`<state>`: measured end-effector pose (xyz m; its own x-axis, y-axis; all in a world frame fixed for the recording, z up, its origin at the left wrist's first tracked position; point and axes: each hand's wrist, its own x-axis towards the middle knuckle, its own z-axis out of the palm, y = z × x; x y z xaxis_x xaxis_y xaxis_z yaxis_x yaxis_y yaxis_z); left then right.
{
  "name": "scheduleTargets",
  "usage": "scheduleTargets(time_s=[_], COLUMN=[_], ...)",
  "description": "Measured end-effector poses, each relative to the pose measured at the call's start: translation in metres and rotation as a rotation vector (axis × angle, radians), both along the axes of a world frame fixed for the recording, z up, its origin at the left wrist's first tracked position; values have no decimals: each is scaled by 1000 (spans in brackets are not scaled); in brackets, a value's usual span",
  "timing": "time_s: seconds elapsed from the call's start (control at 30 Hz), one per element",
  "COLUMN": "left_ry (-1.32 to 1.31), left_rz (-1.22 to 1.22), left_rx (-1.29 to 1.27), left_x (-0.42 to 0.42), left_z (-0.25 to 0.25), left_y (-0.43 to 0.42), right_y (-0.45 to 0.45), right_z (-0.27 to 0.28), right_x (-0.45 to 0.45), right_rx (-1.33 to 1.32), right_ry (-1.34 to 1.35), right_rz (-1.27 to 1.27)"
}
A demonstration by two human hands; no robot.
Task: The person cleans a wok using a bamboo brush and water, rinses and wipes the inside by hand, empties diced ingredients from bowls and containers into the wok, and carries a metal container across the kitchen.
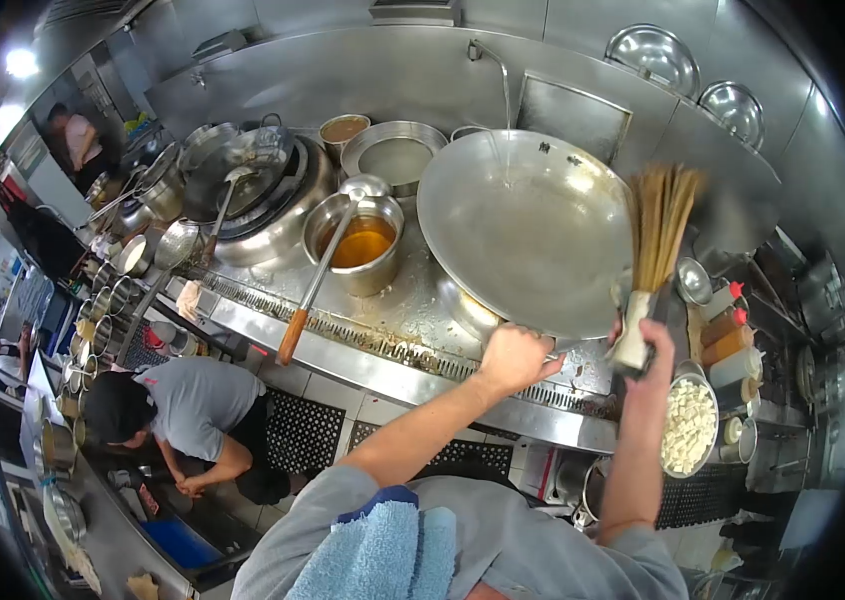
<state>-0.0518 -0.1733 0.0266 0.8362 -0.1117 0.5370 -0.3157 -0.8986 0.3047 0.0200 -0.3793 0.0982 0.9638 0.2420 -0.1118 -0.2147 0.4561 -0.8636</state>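
A large, pale metal wok (533,235) is tilted up on the stove, with a little liquid running down its inside below a thin tap. My left hand (518,358) is closed on the wok at its near edge, where the grip is partly hidden. In my right hand (649,352) is a bamboo wok brush (665,225), held upright by its pale wrapped handle, bristles up, by the wok's right side. Left of the wok stands a pot of amber liquid (361,245), with a wooden-handled ladle (321,285) lying across it.
A bowl of white cubes (689,425) sits at right, below several squeeze bottles (728,345). A dark wok (243,180) rests on the left burner. At lower left a person in a grey shirt (198,405) bends over a drawer. Black mats (305,435) cover parts of the floor.
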Motion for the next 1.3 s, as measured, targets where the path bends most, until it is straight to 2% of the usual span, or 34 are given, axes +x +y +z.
scheduleTargets(time_s=[0.03, 0.07, 0.13, 0.23, 0.37, 0.5, 0.57, 0.6, 0.63, 0.67, 0.7, 0.73, 0.8, 0.87, 0.9, 0.97, 1.0, 1.07, 1.13, 1.2, 1.3], left_ry=[-62, -59, -60, -84, -22, 41, 135, 125, 51, -14, 11, -136, -203, -364, -449, -449, -459, -358, -236, -97, 60], left_rz=[1, 6, 15, -24, -13, -6, -6, -20, 11, 62, 87, 104, 124, 193, 188, 163, 158, 157, 176, 138, 76], left_rx=[-8, -3, 2, -43, -43, -77, -184, -57, -56, -51, -140, -160, -73, -3, 13, -1, -7, -22, -43, -58, -165], left_x=[-1, -1, 0, 3, 5, 5, 10, 14, 12, 23, 24, 31, 40, 23, 17, 31, 39, 46, 46, 38, 29], left_z=[-2, -4, -6, -10, -16, -11, -22, -32, -34, -53, -49, -50, -64, -42, -37, -48, -57, -63, -67, -64, -59], left_y=[-1, -1, -4, -2, -7, -10, -17, -22, -23, -30, -27, -25, -17, 2, -1, -6, -9, -11, -16, -18, -20], right_y=[8, 1, -1, -18, -6, 27, 34, 18, 32, 11, 23, 42, 73, 90, 95, 111, 125, 167, 154, 132, 86], right_z=[25, 26, 36, 43, 61, 100, 82, 45, 50, 3, -7, -11, -23, -35, -44, -73, -55, -1, -122, -75, 7], right_x=[-5, 15, 28, 65, 97, 99, 124, 162, 161, 224, 252, 262, 283, 303, 313, 333, 292, 160, 265, 198, 152], right_rx=[-81, -136, -465, -715, -1058, -1363, -1589, -1717, -1839, -1599, -1559, -1573, -1622, -1638, -1637, -1585, -1517, -1596, -1087, -1268, -1562], right_ry=[67, 57, -152, -460, -720, -589, -663, -744, -637, -848, -864, -843, -797, -721, -647, -424, -241, -352, -629, -834, -634], right_rz=[-30, 34, -18, 174, 399, 881, 1124, 1223, 1140, 1110, 1087, 1061, 1000, 932, 923, 929, 917, 816, 1030, 1034, 1219])
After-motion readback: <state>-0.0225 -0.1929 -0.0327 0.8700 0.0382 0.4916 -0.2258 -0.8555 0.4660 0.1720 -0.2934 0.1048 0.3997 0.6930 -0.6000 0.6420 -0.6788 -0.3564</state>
